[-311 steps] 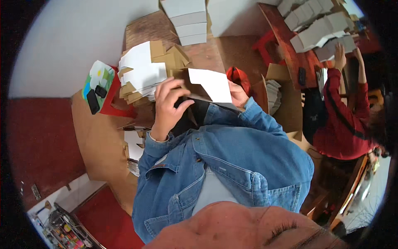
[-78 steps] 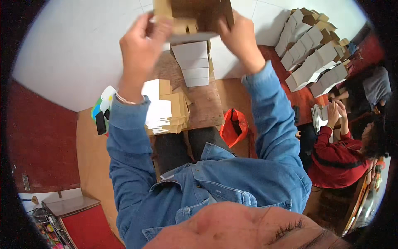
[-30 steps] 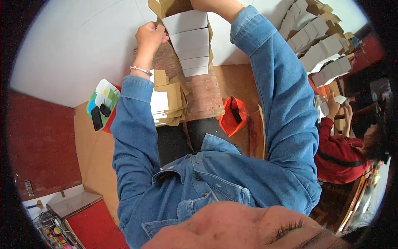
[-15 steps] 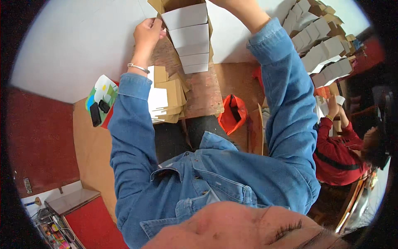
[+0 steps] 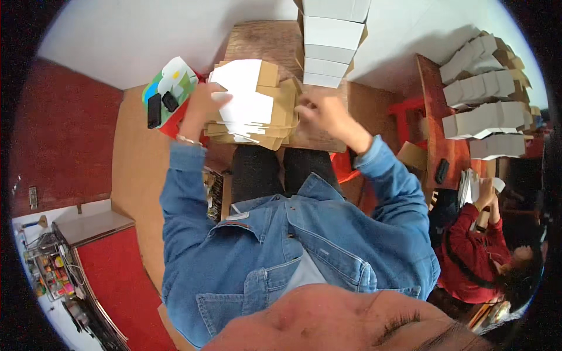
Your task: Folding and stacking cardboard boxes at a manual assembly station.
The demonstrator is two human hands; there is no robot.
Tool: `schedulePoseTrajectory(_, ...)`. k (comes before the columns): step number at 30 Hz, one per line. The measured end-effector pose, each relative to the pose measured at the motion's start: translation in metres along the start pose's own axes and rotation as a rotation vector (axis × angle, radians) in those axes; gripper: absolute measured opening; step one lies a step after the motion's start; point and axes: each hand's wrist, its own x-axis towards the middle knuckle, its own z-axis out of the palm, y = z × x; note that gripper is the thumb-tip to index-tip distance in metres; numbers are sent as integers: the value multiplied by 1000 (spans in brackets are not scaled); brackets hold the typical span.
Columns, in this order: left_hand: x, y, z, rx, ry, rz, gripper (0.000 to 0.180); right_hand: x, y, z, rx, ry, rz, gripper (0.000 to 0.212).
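Note:
A stack of flat cardboard box blanks, white and brown, lies on the worn wooden table. At the stack's left edge is my left hand, blurred, its thumb stretched out over the top blank and apart from the fingers. My right hand hovers by the right edge with loosely bent fingers, and nothing shows between them. Beyond it, at the table's far right, a tall pile of folded white boxes stands against the wall.
On the left, a red stool bears a colourful sheet and black objects. A red table at right carries rows of white boxes. Nearby, a person in a red sleeve handles white pieces. A red cabinet is lower left.
Both hands have come away from the tall box pile and down to the stack of flat blanks. The view has shifted, showing more of the right-hand table.

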Motion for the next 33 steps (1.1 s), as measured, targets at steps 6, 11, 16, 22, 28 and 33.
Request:
schedulePoseTrajectory(6,-52,-18,80,271,244,-200,116,35,-38,96,-325,55,-63,65)
schedulePoseTrajectory(11,-57,14,71,92,331,-232,119,48,-28,119,-169,155,36,57)
schedulePoseTrajectory(16,-85,3,70,-388,720,-204,89,27,-53,97,670,107,101,23)
schedulePoseTrajectory(22,-130,85,22,-679,487,19,36,-59,-34,68,1111,20,350,13)
schedulePoseTrajectory(28,-148,159,34,-259,335,559,20,-143,-6,21,1080,-210,372,12)
schedulePoseTrajectory(33,-154,191,68,-77,156,874,11,-175,20,-61,828,163,410,25)
